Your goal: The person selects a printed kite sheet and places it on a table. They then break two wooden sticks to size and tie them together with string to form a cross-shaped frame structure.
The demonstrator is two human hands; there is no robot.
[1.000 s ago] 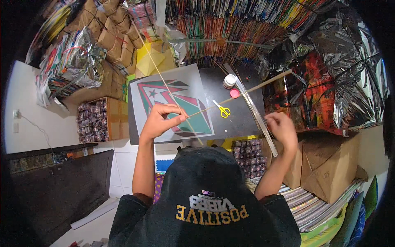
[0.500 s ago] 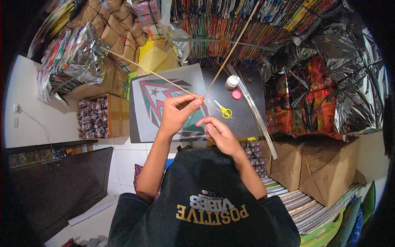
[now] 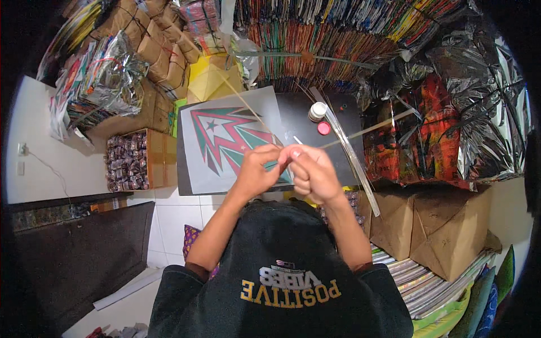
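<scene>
My two closed hands meet above the dark tabletop (image 3: 290,107). My left hand (image 3: 255,174) pinches thin bamboo sticks where they come together. One bamboo stick (image 3: 243,96) slants to the far left, and a blurred second stick (image 3: 380,125) reaches right. Against the left fingertips, my right hand (image 3: 316,173) is curled shut; whatever it grips is hidden. Beneath them lies a pale sheet (image 3: 194,176) with a pointed red, green and black design and a star. A white jar (image 3: 317,111) stands beyond my right hand, beside a pink lid (image 3: 323,128). The yellow scissors are mostly covered by that hand.
Long shiny strips (image 3: 360,183) lie along the table's right side. Stacked folded sheets (image 3: 315,36) rise behind it. Foil-wrapped bundles (image 3: 434,135) stand on the right, above brown cartons (image 3: 451,231). An open box (image 3: 158,160) of small packets sits left.
My right hand has moved up against my left and closed. The sticks have turned clockwise: one now points right, the other more steeply away. The scissors have become mostly hidden.
</scene>
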